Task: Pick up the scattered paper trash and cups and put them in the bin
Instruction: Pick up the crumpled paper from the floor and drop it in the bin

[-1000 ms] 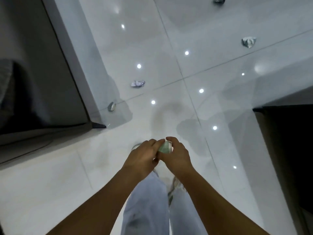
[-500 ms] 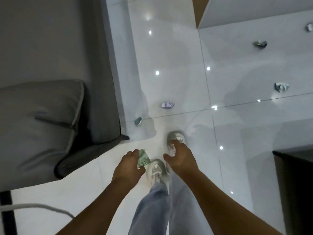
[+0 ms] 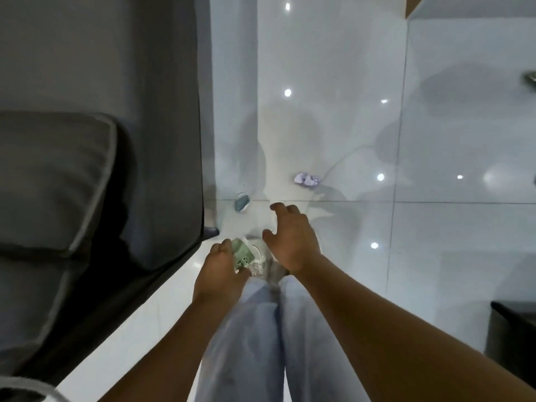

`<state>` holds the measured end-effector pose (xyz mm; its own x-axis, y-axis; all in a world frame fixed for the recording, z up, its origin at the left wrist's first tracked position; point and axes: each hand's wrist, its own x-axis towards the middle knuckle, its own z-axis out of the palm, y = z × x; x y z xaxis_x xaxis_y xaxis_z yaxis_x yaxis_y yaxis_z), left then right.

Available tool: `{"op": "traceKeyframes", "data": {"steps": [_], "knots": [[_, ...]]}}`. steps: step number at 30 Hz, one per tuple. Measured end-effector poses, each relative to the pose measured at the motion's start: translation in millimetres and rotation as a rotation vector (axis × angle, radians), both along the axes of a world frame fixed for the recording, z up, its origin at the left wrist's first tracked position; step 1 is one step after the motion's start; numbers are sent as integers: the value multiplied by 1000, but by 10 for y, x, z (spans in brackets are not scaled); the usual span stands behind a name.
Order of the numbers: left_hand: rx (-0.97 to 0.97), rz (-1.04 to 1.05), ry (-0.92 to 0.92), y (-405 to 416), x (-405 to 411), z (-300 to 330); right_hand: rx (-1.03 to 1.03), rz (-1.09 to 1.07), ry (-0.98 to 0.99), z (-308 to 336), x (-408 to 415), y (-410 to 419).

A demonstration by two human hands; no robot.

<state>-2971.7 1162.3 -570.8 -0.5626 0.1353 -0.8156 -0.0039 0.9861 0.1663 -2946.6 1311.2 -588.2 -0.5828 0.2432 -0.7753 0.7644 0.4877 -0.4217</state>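
Note:
My left hand [image 3: 221, 268] grips a crumpled green paper cup [image 3: 243, 254] above my shoes. My right hand [image 3: 291, 239] is stretched forward over the floor with its fingers spread and holds nothing. Just beyond its fingertips a small blue cup [image 3: 241, 201] lies on its side on the white tiles, close to the sofa's corner. A crumpled ball of pale purple paper [image 3: 307, 179] lies a little farther off and to the right. Another piece of trash [image 3: 530, 78] shows at the right edge. No bin is in view.
A grey sofa [image 3: 95, 158] with a piped cushion fills the left side, its corner next to the blue cup. A dark piece of furniture [image 3: 513, 332] stands at the lower right. Glossy white floor tiles [image 3: 435, 256] stretch ahead and to the right.
My hands have parted: the left keeps the green cup, the right has let go and reached forward toward the blue cup. I have stepped closer to the sofa and the trash.

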Motion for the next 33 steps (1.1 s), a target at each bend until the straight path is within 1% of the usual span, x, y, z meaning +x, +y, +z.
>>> {"op": "traceKeyframes", "data": {"steps": [4, 9, 11, 14, 18, 21, 25, 27, 30, 33], "knots": [[11, -24, 0, -168, 30, -683, 0, 129, 14, -868, -231, -224], [-10, 42, 36, -441, 134, -1522, 94, 289, 26, -1957, -544, -629], [-32, 77, 46, -508, 120, -1782, 111, 334, 22, -2288, -636, -793], [-34, 134, 34, -582, 95, -2042, 143, 371, 45, -2632, -643, -984], [-21, 116, 17, -627, 58, -2171, 159, 384, 124, -2814, -454, -1048], [-36, 101, 18, -613, 24, -2182, 140, 356, 189, -2842, -342, -978], [-48, 79, 43, -535, -2, -2015, 85, 244, 125, -2617, -213, -806], [-47, 55, 51, -442, -26, -1797, 78, 177, 112, -2343, -124, -660], [-1, 18, 66, -240, -56, -1350, 96, 113, 125, -1747, 31, -382], [40, -54, 72, 99, -139, -669, 153, 22, 142, -928, 206, -40]]}}
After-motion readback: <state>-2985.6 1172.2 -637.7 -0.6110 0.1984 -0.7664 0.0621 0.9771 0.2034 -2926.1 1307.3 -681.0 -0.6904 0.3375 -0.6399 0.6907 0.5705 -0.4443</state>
